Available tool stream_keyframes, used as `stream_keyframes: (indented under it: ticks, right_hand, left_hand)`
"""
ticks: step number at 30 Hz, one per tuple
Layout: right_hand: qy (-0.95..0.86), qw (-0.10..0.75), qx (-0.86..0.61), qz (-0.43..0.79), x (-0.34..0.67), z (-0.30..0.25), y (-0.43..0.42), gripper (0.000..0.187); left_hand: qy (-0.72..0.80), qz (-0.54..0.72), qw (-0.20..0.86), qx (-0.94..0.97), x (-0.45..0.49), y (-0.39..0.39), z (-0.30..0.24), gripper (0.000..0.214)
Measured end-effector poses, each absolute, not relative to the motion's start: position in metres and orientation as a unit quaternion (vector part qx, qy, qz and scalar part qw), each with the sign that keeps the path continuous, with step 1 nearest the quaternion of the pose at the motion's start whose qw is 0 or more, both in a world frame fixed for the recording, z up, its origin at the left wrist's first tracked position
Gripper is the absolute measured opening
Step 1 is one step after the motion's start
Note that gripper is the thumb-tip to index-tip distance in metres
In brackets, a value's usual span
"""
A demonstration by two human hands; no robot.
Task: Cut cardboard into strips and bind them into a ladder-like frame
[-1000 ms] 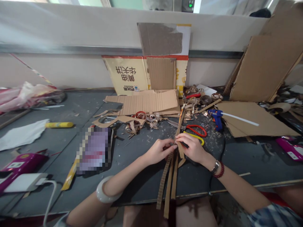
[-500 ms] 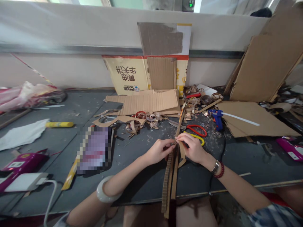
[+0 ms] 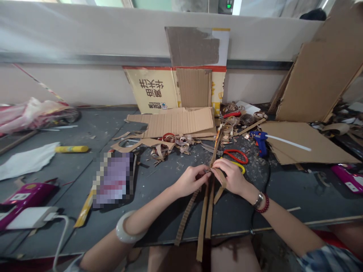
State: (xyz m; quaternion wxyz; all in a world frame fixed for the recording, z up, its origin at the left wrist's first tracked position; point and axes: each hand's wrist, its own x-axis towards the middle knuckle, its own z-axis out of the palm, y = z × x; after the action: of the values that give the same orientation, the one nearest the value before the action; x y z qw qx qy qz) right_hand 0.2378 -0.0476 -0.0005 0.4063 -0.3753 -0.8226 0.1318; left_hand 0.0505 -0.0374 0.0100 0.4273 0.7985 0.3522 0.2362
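The left hand [image 3: 190, 181] and right hand [image 3: 231, 176] close on a bundle of cardboard strips [image 3: 204, 219] at the centre of a cluttered desk [image 3: 159, 196], fingers curled and pinching from either side, the bundle's long tails trailing at 6 o'clock toward the desk's front edge. The narrow strips look liable to slip if either pinch eases, and a loose corrugated strip [image 3: 185, 215] could catch on that edge. Scissors with red handles [image 3: 236, 151] lie at 1 o'clock, their blades close to the bundle's upper end and likely to snag it. A blue hot glue gun [image 3: 260, 141] sits at 2 o'clock, its black cord [image 3: 268, 177] running past the right wrist. Cardboard shavings [image 3: 167, 151] pile up at 11 o'clock; an object at 9 o'clock [image 3: 112, 179] is too blurred to name
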Motion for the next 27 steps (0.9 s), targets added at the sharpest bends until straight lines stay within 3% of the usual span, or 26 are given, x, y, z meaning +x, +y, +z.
stream_keyframes:
  ticks: [6,17,27]
  right_hand:
    - [-0.831,0.399,-0.362,0.138,0.238,0.000,-0.047,0.010]
    - [-0.791,0.438,-0.404,0.135,0.238,0.006,-0.049,0.020]
    - [-0.815,0.376,-0.418,0.142,0.231,0.000,-0.053,0.018]
  left_hand:
    - [0.370,0.239,0.460,0.771,0.051,-0.036,0.006,0.029]
    - [0.398,0.328,0.223,0.827,0.048,-0.037,0.007,0.027]
    - [0.408,0.211,0.164,0.873,0.047,-0.038,0.004,0.017]
